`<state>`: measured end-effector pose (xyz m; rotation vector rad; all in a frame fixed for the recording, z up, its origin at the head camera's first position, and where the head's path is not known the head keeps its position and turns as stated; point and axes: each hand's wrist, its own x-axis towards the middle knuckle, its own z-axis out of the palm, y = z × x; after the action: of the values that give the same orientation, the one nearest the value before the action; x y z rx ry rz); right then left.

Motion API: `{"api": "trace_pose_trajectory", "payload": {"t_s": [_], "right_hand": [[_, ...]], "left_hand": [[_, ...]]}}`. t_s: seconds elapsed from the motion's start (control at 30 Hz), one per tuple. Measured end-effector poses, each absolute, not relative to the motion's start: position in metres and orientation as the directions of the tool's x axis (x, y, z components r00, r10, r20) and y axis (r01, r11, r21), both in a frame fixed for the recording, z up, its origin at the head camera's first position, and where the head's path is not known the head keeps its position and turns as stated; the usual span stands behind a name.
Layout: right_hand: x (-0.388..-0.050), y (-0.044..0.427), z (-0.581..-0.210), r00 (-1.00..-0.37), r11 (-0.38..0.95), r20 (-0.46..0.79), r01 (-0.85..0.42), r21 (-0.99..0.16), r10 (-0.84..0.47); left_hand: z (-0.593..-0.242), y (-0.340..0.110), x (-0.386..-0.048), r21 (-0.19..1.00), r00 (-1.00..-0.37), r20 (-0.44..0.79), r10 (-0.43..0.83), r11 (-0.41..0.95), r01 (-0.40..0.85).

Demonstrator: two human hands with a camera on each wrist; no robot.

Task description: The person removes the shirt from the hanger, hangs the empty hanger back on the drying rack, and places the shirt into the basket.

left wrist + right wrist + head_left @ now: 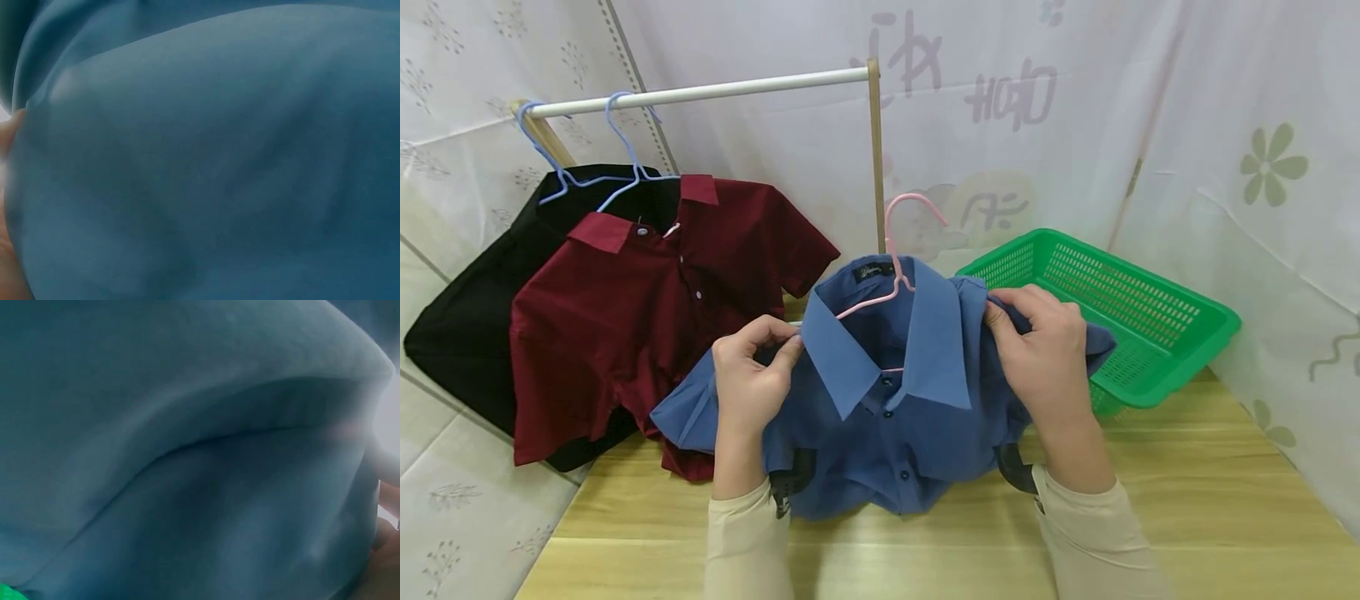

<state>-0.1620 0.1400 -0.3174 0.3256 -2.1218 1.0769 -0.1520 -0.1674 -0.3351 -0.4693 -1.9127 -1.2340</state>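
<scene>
A blue short-sleeved shirt point(880, 450) with a pointed collar and dark buttons is held up at the centre of the head view. Inside its neck is a pink hanger point(891, 242), its hook rising above the collar. The left hand point(754, 375) pinches the shoulder beside the collar on the left. On the other side, the right hand point(1043, 350) pinches the opposite shoulder between thumb and fingers. Blue cloth point(206, 156) fills most of the left wrist view, and shirt folds point(206, 487) fill the right one, with parts of the hands at the edges.
A rack with a white bar point(715, 90) stands behind on the left, carrying a dark red shirt point(700, 275) and a black garment point(467, 333) on blue hangers. At the right, a green basket point(1195, 333) rests on the wooden table point(1210, 500), near the patterned curtain.
</scene>
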Motion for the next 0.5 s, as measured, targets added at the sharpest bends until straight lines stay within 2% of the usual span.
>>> {"api": "trace_pose_trajectory", "payload": {"t_s": [0.37, 0.5], "right_hand": [[-0.164, 0.143, -0.319, -0.76, 0.541, 0.617, -0.436, -0.719, 0.206], [-0.164, 0.148, -0.319, -0.777, 0.518, 0.586, -0.412, -0.75, 0.229]], "left_hand": [[-0.342, -0.167, -0.158, 0.553, -0.613, 0.784, -0.093, 0.554, 0.623], [-0.345, -0.173, -0.159, 0.58, -0.618, 0.772, -0.147, 0.56, 0.592]]}}
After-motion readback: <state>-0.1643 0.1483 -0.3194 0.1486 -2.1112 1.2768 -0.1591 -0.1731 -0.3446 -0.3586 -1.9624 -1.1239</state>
